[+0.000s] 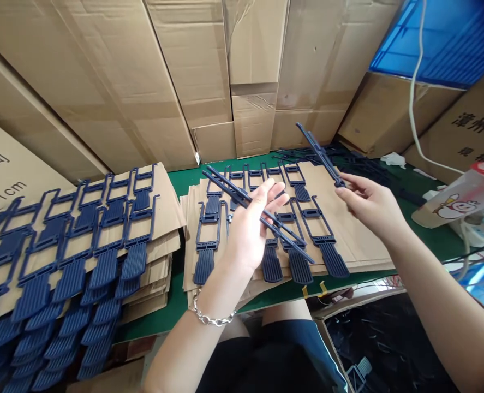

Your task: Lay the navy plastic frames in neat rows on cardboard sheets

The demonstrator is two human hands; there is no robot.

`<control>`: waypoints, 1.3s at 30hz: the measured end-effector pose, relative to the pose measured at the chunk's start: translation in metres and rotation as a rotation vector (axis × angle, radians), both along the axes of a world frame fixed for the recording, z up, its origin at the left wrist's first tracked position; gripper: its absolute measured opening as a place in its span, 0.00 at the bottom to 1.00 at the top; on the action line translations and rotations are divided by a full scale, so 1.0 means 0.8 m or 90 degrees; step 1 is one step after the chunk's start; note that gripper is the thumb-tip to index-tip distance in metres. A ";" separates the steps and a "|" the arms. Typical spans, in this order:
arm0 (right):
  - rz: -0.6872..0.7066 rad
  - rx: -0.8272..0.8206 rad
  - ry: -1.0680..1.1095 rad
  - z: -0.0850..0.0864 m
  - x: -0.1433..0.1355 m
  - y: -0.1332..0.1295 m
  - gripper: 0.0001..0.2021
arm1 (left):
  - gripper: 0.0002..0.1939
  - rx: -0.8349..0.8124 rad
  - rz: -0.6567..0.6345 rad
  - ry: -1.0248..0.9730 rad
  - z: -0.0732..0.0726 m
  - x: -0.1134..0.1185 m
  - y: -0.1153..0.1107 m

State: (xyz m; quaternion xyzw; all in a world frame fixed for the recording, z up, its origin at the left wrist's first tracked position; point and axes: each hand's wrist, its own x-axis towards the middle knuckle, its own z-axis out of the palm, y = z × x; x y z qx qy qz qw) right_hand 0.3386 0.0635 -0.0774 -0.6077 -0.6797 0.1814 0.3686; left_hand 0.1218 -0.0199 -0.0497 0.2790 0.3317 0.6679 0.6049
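My left hand point(252, 221), with a chain bracelet on its wrist, is closed around dark blue slim plastic parts point(225, 184) that stick out on both sides of the palm. It hovers over the middle cardboard sheets point(358, 243). To the right, my right hand point(362, 202) pinches the lower end of another slim dark blue part point(317, 150), which points up and left. Rows of dark blue frames with ribbed paddles point(334, 259) lie on the sheets beneath. Some of these are hidden behind my left hand.
More ribbed frames lie on stacked cardboard point(172, 210) at the left. Loose dark parts point(360, 161) are heaped at the back right of the green table point(188, 177). A cup point(456, 202) leans at the right. Below the table edge is a box of black parts point(389, 338).
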 end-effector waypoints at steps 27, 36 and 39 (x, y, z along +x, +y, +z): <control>-0.049 -0.108 -0.313 -0.062 -0.007 0.129 0.23 | 0.11 -0.107 0.014 -0.043 0.018 -0.019 0.030; -0.056 -0.119 -0.303 -0.063 -0.017 0.134 0.23 | 0.14 -0.130 -0.004 -0.053 0.017 -0.017 0.034; -0.062 -0.124 -0.302 -0.062 -0.021 0.134 0.22 | 0.14 -0.142 -0.015 -0.071 0.019 -0.016 0.035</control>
